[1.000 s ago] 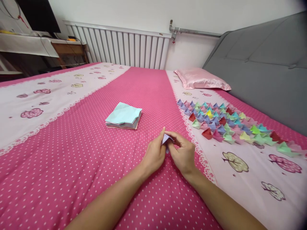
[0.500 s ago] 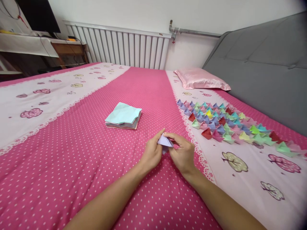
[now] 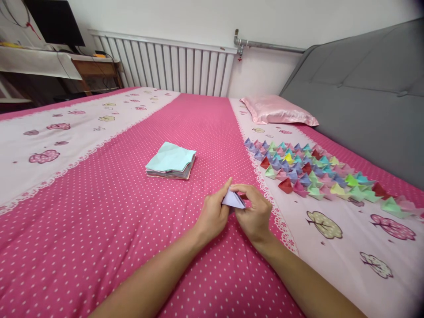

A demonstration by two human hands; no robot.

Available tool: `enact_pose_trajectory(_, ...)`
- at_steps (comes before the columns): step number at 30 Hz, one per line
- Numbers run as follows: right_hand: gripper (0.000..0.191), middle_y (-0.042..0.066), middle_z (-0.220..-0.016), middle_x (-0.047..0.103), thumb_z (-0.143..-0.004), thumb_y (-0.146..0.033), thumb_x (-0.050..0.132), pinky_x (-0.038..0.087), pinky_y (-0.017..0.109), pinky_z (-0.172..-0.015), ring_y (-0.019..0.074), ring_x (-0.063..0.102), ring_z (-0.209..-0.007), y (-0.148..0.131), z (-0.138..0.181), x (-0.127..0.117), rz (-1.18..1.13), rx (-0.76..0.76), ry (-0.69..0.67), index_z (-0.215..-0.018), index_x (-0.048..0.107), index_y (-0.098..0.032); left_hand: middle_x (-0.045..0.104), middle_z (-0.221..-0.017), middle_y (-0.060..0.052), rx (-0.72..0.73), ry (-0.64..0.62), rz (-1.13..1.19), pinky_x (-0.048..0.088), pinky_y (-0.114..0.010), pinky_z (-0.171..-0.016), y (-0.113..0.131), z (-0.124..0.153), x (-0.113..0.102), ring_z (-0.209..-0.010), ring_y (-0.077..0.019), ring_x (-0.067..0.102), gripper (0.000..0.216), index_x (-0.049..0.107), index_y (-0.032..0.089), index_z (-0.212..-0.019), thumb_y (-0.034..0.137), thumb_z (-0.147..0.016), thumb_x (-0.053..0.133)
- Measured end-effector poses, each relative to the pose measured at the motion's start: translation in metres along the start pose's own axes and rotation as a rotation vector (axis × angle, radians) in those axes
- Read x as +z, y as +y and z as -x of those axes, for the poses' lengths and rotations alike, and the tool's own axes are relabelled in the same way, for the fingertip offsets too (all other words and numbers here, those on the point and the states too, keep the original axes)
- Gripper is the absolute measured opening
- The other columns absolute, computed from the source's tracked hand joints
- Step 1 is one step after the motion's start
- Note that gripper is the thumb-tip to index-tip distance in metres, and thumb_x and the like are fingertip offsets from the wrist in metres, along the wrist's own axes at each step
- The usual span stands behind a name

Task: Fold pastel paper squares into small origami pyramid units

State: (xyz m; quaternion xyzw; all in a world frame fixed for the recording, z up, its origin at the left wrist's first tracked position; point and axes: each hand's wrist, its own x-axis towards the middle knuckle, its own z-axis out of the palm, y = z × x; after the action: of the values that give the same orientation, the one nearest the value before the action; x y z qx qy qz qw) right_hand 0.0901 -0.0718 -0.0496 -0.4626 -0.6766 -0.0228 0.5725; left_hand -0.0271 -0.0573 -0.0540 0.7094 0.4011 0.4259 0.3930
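A lavender piece of folded paper [image 3: 233, 200], triangular in outline, is held between my two hands above the bed. My left hand [image 3: 213, 216] grips its left side, with the thumb along the upper edge. On the other side my right hand [image 3: 253, 214] pinches the paper, its index finger bent over the top corner. Parts of the paper are hidden behind the fingers. A stack of square paper sheets [image 3: 171, 160], pale blue on top, lies beyond my left hand. Several rows of small folded paper boats [image 3: 306, 167] in many colours stand to the right.
Pink dotted bedding [image 3: 126, 229] with white printed strips lies under everything. A pink pillow [image 3: 278, 110] rests near the grey headboard [image 3: 361, 88] at right. Behind the bed are a white radiator [image 3: 165, 64] and, at left, a desk [image 3: 36, 62] with a monitor [image 3: 54, 22].
Both hands have shifted slightly right with the lavender paper. A lower flap that showed beneath the paper is out of sight now. The stack and the boats stay in place.
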Motion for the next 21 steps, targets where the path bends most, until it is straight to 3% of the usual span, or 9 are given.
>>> enact_pose_trajectory(4,0.017,0.002,-0.08,0.067,-0.073,-0.009,0.055,0.053,0.03,-0.067,0.0164,0.063,-0.074,0.0005,-0.0013,-0.0017,-0.012,0.052,-0.016,-0.084,0.062,-0.02,0.066,-0.083,-0.003,0.039,-0.025,-0.086,0.043,-0.024,-0.063,-0.0001,0.0017,0.0011,-0.062,-0.0121,0.053,0.065,0.034,0.016,-0.139,0.008,-0.075,0.04)
enact_pose_trajectory(9,0.015,0.001,-0.076,0.067,-0.065,-0.01,0.059,0.052,0.029,-0.065,0.0163,0.063,-0.069,0.0031,-0.0029,-0.0023,-0.13,0.277,0.001,-0.077,0.061,-0.019,0.056,-0.071,0.002,0.077,-0.075,-0.009,0.036,-0.02,-0.053,-0.0041,0.0025,0.0051,-0.054,-0.0084,0.043,0.076,0.019,0.016,-0.144,0.009,-0.073,0.046)
enact_pose_trajectory(12,0.014,0.001,-0.075,0.067,-0.064,-0.011,0.06,0.052,0.028,-0.064,0.0163,0.063,-0.068,0.0046,-0.0025,-0.0016,-0.193,0.344,0.018,-0.076,0.061,-0.019,0.051,-0.066,0.004,0.08,-0.089,0.004,0.032,-0.019,-0.049,-0.0051,0.0034,0.0056,-0.051,-0.0069,0.039,0.072,0.022,0.015,-0.143,0.01,-0.074,0.045)
enact_pose_trajectory(17,0.015,0.001,-0.077,0.067,-0.067,-0.012,0.061,0.052,0.029,-0.066,0.0162,0.063,-0.069,0.0044,-0.0014,-0.0015,-0.123,0.276,0.037,-0.08,0.061,-0.019,0.058,-0.072,0.001,0.067,-0.096,0.077,0.043,-0.022,-0.062,-0.0031,0.0042,0.0059,-0.065,-0.0115,0.051,0.064,0.031,0.015,-0.139,0.012,-0.077,0.045)
enact_pose_trajectory(21,0.018,0.002,-0.08,0.069,-0.072,-0.012,0.062,0.053,0.03,-0.067,0.0171,0.065,-0.072,0.0049,-0.0027,-0.003,0.015,0.087,0.072,-0.088,0.065,-0.02,0.063,-0.091,-0.004,0.03,-0.076,0.33,0.046,-0.027,-0.075,-0.0008,0.0013,0.0075,-0.08,-0.0142,0.056,0.054,0.037,0.016,-0.135,0.017,-0.082,0.044)
